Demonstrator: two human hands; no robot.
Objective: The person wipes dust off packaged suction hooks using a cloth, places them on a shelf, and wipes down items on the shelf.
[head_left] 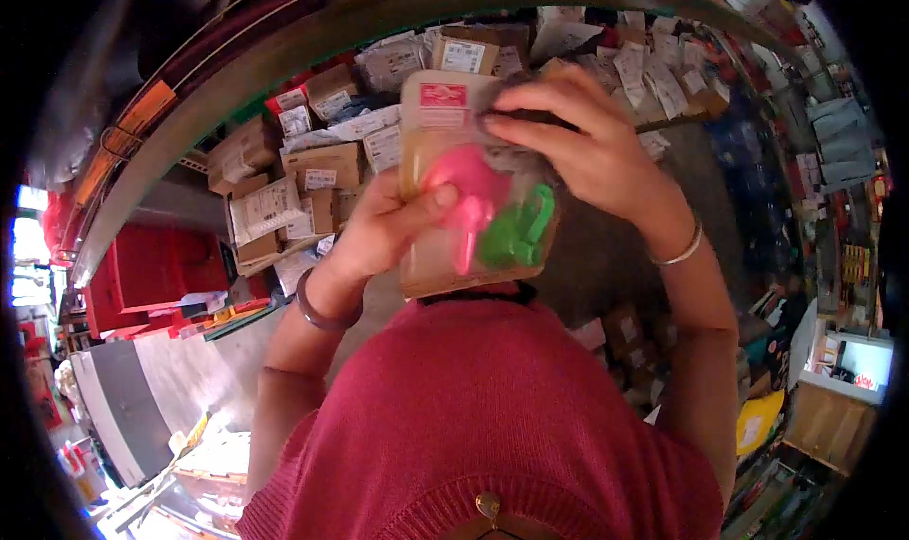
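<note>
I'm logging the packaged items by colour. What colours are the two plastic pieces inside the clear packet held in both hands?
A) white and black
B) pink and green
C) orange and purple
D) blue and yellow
B: the packet, held by the left hand and right hand, shows a pink piece beside a green piece.

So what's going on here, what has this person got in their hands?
A person in a red knit top holds a clear plastic packet up in front of them with both hands. The left hand pinches its left edge, thumb across the front. The right hand lies over the top right corner. Inside are a pink item and a green item. Below lie many labelled cardboard boxes and parcels.
</note>
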